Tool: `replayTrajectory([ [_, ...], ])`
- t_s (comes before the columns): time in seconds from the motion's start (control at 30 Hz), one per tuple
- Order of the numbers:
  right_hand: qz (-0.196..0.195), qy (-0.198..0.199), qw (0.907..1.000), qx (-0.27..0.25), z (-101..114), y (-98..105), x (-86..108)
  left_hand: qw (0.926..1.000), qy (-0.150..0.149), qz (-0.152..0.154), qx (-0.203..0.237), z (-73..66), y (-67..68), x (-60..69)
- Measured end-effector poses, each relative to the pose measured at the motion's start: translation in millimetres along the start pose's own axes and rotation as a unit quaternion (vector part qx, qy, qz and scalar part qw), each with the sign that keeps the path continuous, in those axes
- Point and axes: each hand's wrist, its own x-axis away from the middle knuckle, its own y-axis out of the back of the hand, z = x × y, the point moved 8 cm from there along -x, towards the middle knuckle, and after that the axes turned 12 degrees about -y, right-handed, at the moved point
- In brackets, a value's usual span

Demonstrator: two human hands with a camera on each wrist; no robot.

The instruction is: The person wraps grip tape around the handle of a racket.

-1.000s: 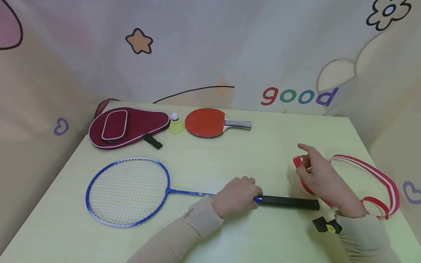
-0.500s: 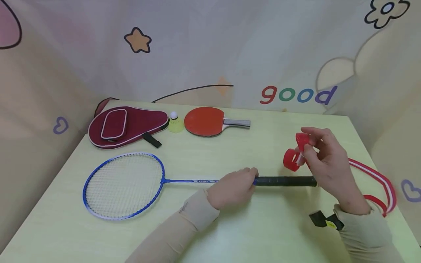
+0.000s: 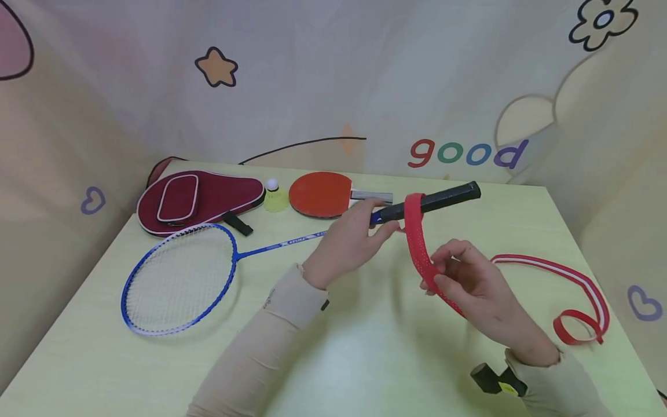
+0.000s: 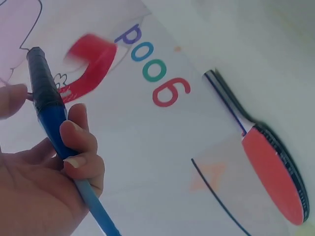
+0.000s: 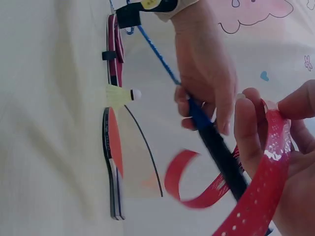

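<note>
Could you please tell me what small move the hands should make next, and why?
Perhaps the right hand should lower the red grip tape against the black handle: the left hand holds the badminton racket, and the pinched tape crosses the handle, its curled end loose.

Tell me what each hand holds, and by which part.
Left hand: racket, by its shaft where it meets the handle. Right hand: red tape, pinched partway along its length.

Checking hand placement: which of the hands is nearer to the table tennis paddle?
Left. In the head view, the left hand, gripping the badminton racket, appears close beside the table tennis paddle; the right hand, pinching the red tape, is farther right and lower.
</note>
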Motion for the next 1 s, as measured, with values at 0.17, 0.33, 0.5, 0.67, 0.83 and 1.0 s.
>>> replayTrajectory([
  [0.17, 0.044, -0.021, 0.9988, -0.006, -10.2, -5.1, 2.5, 0.9987, -0.028, -0.034, -0.028, -5.5, 18.3, -3.3],
  [0.33, 0.100, -0.042, 0.9940, -0.012, -22.6, -15.3, 5.7, 0.9984, -0.021, -0.051, 0.007, -6.5, 30.0, -2.8],
  [0.5, 0.140, -0.085, 0.9864, 0.012, -39.2, -20.4, 11.0, 0.9971, -0.028, -0.067, 0.022, -11.6, 40.4, -3.6],
  [0.67, 0.180, -0.138, 0.9724, 0.054, -57.7, -23.5, 15.1, 0.9959, -0.037, -0.078, 0.028, -15.0, 45.9, -5.1],
  [0.83, 0.203, -0.176, 0.9583, 0.098, -74.6, -24.3, 15.1, 0.9946, -0.032, -0.094, 0.030, -17.6, 53.7, -4.3],
  [1.0, 0.192, -0.178, 0.9545, 0.143, -84.0, -18.5, 12.2, 0.9925, -0.046, -0.108, 0.034, -24.8, 62.2, -3.6],
])
